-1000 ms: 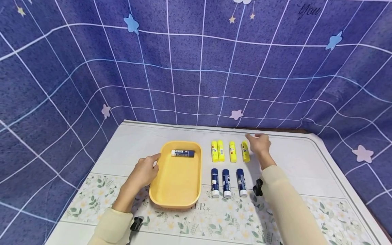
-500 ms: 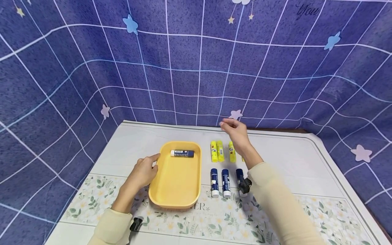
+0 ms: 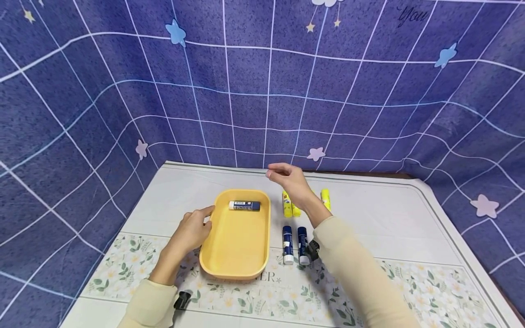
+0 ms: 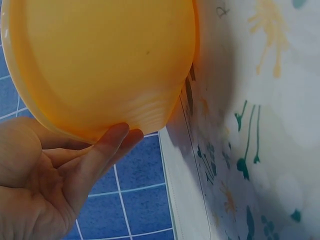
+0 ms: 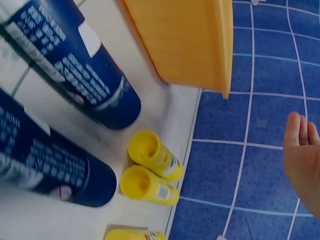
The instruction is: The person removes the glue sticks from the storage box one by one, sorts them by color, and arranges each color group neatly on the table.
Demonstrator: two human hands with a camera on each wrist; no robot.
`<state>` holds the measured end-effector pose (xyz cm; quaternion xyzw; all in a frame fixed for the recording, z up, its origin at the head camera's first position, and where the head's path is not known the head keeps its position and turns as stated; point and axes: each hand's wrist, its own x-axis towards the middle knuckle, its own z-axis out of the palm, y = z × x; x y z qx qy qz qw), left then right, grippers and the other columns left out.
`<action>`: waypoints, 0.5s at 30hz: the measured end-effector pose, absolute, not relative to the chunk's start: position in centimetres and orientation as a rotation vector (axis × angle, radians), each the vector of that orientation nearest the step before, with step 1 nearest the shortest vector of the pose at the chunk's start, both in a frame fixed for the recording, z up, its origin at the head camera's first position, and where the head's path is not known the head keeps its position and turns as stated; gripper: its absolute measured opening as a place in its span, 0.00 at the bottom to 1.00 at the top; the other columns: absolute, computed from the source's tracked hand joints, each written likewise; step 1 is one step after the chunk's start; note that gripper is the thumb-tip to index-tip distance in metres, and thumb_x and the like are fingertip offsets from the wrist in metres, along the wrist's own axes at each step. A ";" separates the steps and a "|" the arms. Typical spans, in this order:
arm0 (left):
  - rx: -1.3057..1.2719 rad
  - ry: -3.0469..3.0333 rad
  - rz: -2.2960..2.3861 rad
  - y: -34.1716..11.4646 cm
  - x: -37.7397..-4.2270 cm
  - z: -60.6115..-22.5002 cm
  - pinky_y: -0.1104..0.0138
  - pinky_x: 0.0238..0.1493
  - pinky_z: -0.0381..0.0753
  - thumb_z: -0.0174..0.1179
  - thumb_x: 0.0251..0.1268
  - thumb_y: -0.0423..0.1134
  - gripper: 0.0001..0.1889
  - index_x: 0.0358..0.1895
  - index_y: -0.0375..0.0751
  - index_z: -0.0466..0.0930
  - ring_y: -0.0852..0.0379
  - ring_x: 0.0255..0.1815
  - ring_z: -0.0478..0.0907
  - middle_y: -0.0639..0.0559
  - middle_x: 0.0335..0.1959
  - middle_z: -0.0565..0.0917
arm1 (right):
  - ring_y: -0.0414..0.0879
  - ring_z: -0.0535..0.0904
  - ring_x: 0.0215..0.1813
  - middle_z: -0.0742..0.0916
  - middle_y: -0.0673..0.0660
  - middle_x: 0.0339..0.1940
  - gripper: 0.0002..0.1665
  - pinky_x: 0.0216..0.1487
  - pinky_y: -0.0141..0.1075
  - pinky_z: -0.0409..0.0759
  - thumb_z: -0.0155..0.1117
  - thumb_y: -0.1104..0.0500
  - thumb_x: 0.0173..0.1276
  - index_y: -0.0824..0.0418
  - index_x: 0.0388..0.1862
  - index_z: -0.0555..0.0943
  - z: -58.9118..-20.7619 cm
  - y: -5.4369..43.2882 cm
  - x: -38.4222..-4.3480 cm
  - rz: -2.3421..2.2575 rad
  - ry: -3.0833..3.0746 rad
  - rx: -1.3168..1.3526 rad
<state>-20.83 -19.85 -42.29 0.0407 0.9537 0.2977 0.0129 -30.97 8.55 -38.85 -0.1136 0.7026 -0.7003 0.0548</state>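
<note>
At the left stands a yellow tray (image 3: pixel 234 246), with a blue glue stick with a white end (image 3: pixel 244 206) lying across its far part. My left hand (image 3: pixel 193 231) grips the tray's left rim; in the left wrist view its fingers (image 4: pixel 111 140) lie against the tray's outer wall. My right hand (image 3: pixel 292 182) is raised over the table's far part with nothing in it, thumb and fingers apart. Beneath it lie yellow glue sticks (image 3: pixel 287 205), partly covered by hand and wrist. Nearer me are blue glue sticks (image 3: pixel 288 246), one hidden behind the right sleeve.
Another yellow glue stick (image 3: pixel 326 198) shows just right of the right wrist. A white tablecloth (image 3: pixel 393 218) with a floral band covers the table. Behind it hangs a purple-blue grid curtain (image 3: pixel 246 109). Black wrist cameras (image 3: pixel 313 249) sit under the sleeves.
My right hand has moved left from beside the rightmost yellow glue stick to above the leftmost ones, holding nothing. The left hand, the tray and the glue sticks have stayed in place.
</note>
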 end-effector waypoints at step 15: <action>0.149 2.956 0.965 -20.1 -20.8 -42.4 0.63 0.36 0.87 0.53 0.75 0.28 0.27 0.75 0.30 0.67 0.38 0.52 0.88 0.30 0.70 0.75 | 0.41 0.84 0.51 0.85 0.68 0.61 0.23 0.66 0.45 0.81 0.69 0.66 0.70 0.66 0.63 0.81 -40.8 4.9 -30.9 -1.918 2.110 -0.408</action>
